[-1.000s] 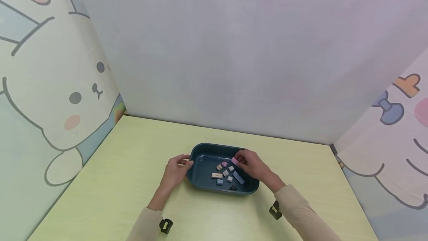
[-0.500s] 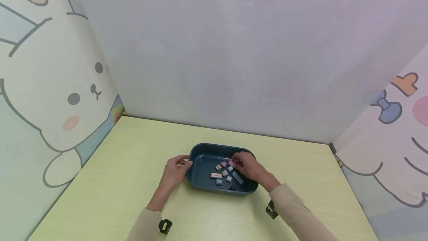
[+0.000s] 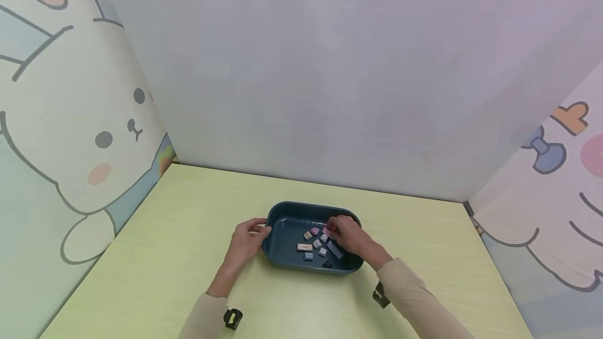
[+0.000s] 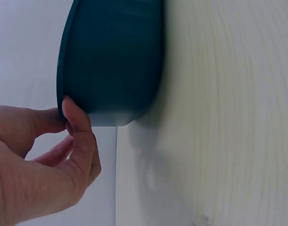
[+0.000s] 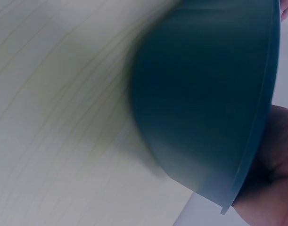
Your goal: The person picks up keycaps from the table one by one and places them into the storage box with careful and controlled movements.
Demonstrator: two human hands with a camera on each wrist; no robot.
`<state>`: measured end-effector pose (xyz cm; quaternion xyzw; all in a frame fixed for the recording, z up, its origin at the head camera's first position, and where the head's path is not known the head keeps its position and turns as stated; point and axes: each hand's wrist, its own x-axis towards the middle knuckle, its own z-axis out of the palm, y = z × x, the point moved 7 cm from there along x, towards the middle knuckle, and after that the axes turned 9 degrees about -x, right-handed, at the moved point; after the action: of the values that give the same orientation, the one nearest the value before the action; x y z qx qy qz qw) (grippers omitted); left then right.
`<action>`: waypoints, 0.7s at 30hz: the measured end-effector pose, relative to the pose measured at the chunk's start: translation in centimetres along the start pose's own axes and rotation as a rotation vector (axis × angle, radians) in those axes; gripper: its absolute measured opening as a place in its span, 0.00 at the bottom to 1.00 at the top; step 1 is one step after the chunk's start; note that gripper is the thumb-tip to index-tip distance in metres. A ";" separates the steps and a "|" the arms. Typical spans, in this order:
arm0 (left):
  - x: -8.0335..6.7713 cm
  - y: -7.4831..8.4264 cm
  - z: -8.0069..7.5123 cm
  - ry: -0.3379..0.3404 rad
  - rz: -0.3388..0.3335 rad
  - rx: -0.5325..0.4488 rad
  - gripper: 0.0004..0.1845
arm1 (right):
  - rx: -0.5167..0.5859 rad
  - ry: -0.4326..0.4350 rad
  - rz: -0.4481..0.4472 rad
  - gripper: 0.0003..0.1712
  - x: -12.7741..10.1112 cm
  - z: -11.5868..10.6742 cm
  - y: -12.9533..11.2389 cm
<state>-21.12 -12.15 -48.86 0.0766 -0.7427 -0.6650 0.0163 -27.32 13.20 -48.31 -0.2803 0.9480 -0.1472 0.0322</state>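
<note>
Spreading wide around everything, the pale green table [image 3: 165, 255] has bare room on every side, and its far edge meets the grey back wall [image 3: 330, 67], with cartoon panels at left and right. Near the middle sits a dark teal tray [image 3: 287, 218], well clear of all table edges. Inside lie small blocks, pink, beige, grey and blue, scattered apart on its floor. The left hand [image 3: 247, 239] holds the tray's left rim, thumb on top; the left wrist view shows those fingers [image 4: 80, 136] curled at the rim [image 4: 61, 70]. The right hand [image 3: 348, 234] reaches into the tray, fingers pinching a pink block [image 3: 326, 230]. Only the tray's outer wall [image 5: 205, 103] shows in the right wrist view.
</note>
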 end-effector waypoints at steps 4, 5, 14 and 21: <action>0.1 -0.2 0.1 0.003 -0.010 -0.001 0.15 | -0.008 0.009 -0.004 0.05 -0.1 -0.1 -0.1; 0.1 -0.2 0.1 0.002 -0.009 0.000 0.15 | -0.011 0.014 -0.007 0.04 -0.1 -0.1 -0.1; 0.1 -0.1 0.0 0.001 -0.008 -0.001 0.15 | -0.046 0.060 -0.007 0.03 -0.2 -0.5 -0.3; -0.2 0.2 0.0 -0.011 0.006 -0.004 0.15 | -0.037 0.075 -0.007 0.02 -0.6 -0.9 -0.5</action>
<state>-20.96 -12.11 -48.62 0.0707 -0.7418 -0.6668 0.0142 -26.67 13.35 -47.30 -0.2783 0.9502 -0.1400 -0.0092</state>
